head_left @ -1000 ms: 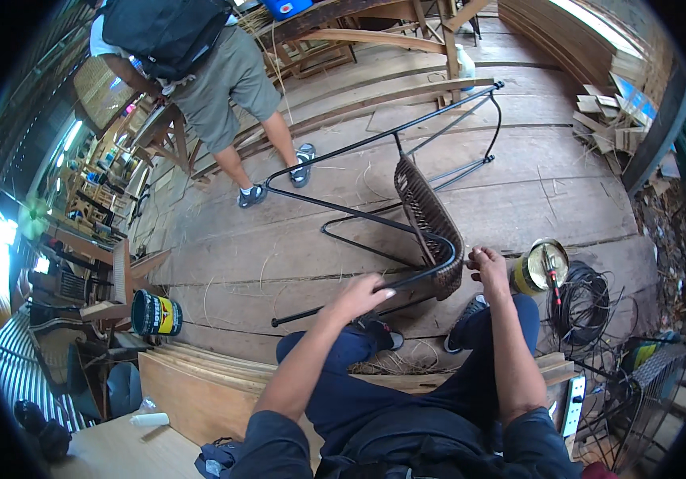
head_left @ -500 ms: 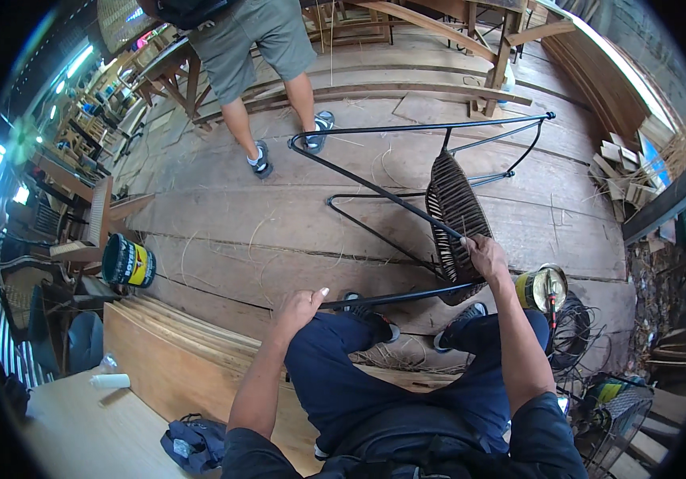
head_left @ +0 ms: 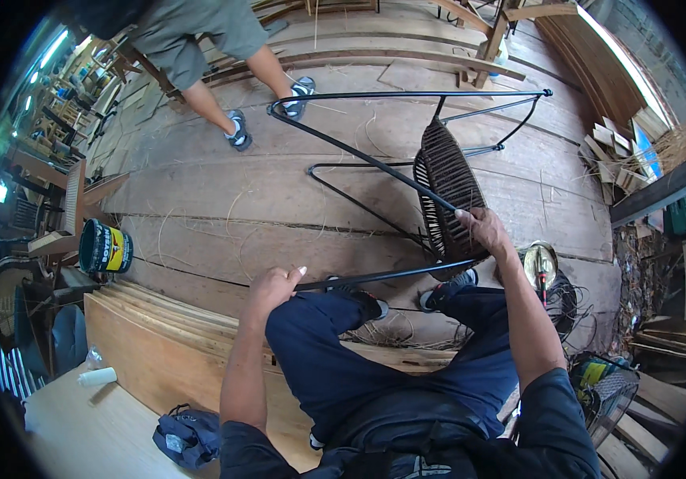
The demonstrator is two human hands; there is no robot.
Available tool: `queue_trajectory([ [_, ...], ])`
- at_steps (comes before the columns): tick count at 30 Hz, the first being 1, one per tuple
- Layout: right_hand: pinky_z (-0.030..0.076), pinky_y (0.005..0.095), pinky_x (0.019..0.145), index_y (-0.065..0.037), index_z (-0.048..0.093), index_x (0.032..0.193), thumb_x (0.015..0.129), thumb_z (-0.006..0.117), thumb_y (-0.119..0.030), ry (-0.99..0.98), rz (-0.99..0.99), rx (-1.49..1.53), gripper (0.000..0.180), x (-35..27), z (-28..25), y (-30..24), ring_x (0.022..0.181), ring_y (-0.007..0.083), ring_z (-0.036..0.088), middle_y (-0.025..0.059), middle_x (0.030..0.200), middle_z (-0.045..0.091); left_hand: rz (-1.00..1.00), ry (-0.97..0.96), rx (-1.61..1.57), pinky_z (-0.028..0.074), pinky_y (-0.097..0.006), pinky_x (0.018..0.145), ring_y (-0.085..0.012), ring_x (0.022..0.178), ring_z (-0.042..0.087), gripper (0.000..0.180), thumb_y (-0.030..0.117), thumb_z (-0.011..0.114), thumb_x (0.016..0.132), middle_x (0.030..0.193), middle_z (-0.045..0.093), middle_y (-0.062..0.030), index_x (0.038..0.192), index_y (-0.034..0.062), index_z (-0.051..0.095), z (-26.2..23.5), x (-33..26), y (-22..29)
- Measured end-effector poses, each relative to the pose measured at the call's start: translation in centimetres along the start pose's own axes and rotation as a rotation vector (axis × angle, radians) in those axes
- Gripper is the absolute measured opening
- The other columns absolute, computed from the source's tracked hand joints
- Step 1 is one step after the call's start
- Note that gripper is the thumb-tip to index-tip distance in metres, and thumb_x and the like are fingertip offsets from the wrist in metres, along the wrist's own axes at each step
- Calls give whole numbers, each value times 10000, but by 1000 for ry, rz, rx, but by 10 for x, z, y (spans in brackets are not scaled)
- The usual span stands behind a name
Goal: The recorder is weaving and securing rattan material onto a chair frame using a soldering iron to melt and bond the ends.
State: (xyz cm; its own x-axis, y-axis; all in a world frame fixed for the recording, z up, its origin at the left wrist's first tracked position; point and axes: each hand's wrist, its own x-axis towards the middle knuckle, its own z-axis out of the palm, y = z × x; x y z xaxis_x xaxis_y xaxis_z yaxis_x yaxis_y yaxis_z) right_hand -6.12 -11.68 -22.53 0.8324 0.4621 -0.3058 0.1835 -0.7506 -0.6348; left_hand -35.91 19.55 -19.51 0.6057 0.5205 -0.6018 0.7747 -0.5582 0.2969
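With left hand [head_left: 275, 289] and right hand [head_left: 485, 229] curled round black tubing [head_left: 391, 275], mid-picture, apparently steadied it; next likely called for balance.

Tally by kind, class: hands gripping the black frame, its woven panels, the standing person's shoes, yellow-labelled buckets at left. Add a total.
Left hand and right hand on black frame: 2
Woven panel: 1
Shoes on standing person: 2
Yellow-labelled bucket: 1
Total: 6

A dark short-sleeved shirt [head_left: 395, 427] tops navy trousers [head_left: 307, 339] and dark, pale-edged shoes [head_left: 370, 303].
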Motion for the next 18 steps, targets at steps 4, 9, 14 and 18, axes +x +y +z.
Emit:
queue_trajectory([
  [4,478,438,747,6,662,925,878,577,-475,-272,-91,-117,491,25,2,-26,847,378,635,241,840,647,154,91,-62,475,-385,640,-281,562,607,680,547,463,901,542,582,-168,600,-47,603,6,-1,-8],
  [9,480,449,829,14,651,988,893,560,-433,-218,-256,-143,466,54,37,-80,974,385,612,261,947,640,37,-13,-2,485,-411,682,-334,664,639,663,556,409,915,631,630,-177,710,-24,657,8,-9,-1],
  [14,481,460,830,-13,658,1013,902,538,-445,-172,-206,-153,462,40,35,-79,975,388,615,264,962,639,10,-96,-87,483,-388,663,-272,662,637,673,596,418,907,640,636,-127,746,-8,666,14,-18,-5],
  [18,476,467,813,-43,665,1004,896,541,-451,-261,-188,-40,441,10,19,-74,960,388,618,245,941,649,77,-231,26,462,-402,622,-275,633,606,655,668,552,800,618,605,-136,691,29,652,27,-37,-10],
])
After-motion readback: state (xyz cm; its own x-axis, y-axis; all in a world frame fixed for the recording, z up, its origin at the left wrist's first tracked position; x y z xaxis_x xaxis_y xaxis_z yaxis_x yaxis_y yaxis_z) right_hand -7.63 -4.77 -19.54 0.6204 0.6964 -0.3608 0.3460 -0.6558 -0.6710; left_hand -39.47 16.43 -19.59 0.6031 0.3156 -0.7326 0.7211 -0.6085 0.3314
